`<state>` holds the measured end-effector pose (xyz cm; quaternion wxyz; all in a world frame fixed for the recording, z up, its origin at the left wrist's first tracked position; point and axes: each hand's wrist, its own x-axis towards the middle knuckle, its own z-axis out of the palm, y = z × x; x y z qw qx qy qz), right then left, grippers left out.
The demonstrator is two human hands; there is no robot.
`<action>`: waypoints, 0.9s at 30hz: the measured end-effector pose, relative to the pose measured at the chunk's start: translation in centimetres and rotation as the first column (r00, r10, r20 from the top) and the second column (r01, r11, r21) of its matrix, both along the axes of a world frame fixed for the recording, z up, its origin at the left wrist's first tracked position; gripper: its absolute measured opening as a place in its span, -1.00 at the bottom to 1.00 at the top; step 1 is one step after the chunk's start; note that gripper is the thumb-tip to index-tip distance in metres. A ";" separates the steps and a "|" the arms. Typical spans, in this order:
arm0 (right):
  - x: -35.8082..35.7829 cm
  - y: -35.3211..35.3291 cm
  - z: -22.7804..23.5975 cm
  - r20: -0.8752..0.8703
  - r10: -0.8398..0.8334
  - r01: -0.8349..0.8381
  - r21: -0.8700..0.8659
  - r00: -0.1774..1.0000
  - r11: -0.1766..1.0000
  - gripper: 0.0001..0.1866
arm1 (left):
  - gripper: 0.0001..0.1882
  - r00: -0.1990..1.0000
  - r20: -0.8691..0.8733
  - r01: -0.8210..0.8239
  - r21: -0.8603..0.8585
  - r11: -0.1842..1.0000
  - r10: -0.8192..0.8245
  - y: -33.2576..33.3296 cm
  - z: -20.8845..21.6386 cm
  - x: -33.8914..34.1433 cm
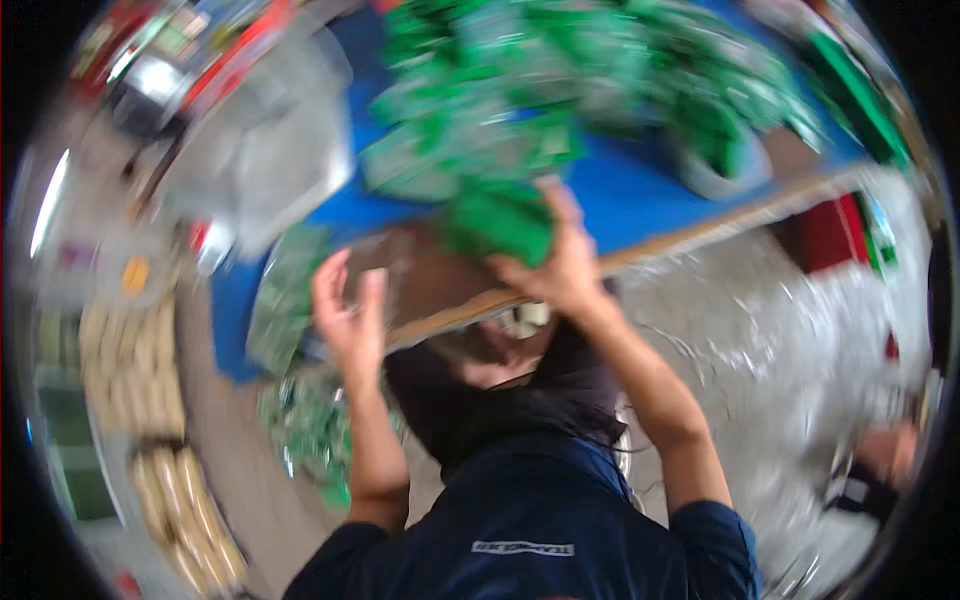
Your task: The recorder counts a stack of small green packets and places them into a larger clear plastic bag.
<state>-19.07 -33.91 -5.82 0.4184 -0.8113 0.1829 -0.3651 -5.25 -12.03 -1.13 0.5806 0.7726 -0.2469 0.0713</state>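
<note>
My right hand [565, 262] is closed around the right side of a green bundle [492, 222], its thumb below and fingers above. The bundle is blurred, so its exact kind does not show. To its left, my left hand [350, 312] is raised at the table edge with thumb and fingers apart. A faint, see-through film [388, 262] shows beside its fingertips; whether they touch it I cannot tell. Just beyond the bundle lies a large heap of green-and-clear plastic packets [480, 130]. More clear greenish packets [285, 300] lie left of my left hand.
A blue-topped table [635, 215] with a brown edge spans in front of me. Clear plastic sheeting [265, 140] is at the far left. Green pieces in clear plastic [315, 430] lie below the table's left end. Wrapped beige rolls [130, 365] are stacked left; a red box [825, 235] is right.
</note>
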 end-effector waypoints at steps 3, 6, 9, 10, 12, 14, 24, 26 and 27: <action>1.3 0.6 0.5 0.087 0.040 -0.030 -0.116 0.995 0.993 0.19 | -0.28 0.938 0.331 -0.246 0.435 0.866 0.100 6.9 0.8 -1.3; 1.7 1.6 -0.3 0.153 0.030 -0.004 -0.162 0.988 0.987 0.19 | -0.08 0.941 0.296 -0.331 0.704 0.629 0.164 11.2 -0.8 -2.5; 3.2 1.5 0.2 0.086 -0.026 0.041 -0.178 0.996 0.983 0.18 | -0.11 0.913 0.325 -0.408 0.722 0.559 0.247 12.8 -1.8 -2.9; 3.5 1.5 0.6 0.131 -0.008 0.033 -0.187 0.991 0.982 0.17 | -0.14 0.920 0.319 -0.391 0.730 0.560 0.227 13.1 -2.1 -2.6; 3.2 2.6 2.9 0.191 0.068 -0.087 0.093 0.979 0.992 0.12 | -0.21 0.915 0.371 -0.394 0.729 0.560 0.160 13.1 -2.2 -2.7; 3.2 3.8 4.7 0.229 0.127 -0.178 0.220 0.965 0.959 0.09 | -0.22 0.915 0.370 -0.394 0.734 0.554 0.161 13.9 -3.1 -3.0; 7.5 6.6 4.2 0.088 0.880 -0.362 0.927 0.467 0.100 -0.45 | -0.81 0.831 0.470 -0.450 0.251 0.857 0.299 14.8 -0.9 -1.3; 9.5 7.3 3.8 0.046 0.932 -0.297 0.953 0.358 0.067 -0.46 | -0.82 0.859 0.412 -0.398 0.167 0.902 0.303 14.1 0.5 -1.2; 10.9 7.8 2.9 0.023 0.961 -0.287 0.956 0.276 0.060 -0.49 | -0.83 0.852 0.429 -0.394 0.153 0.906 0.299 13.9 1.0 -1.2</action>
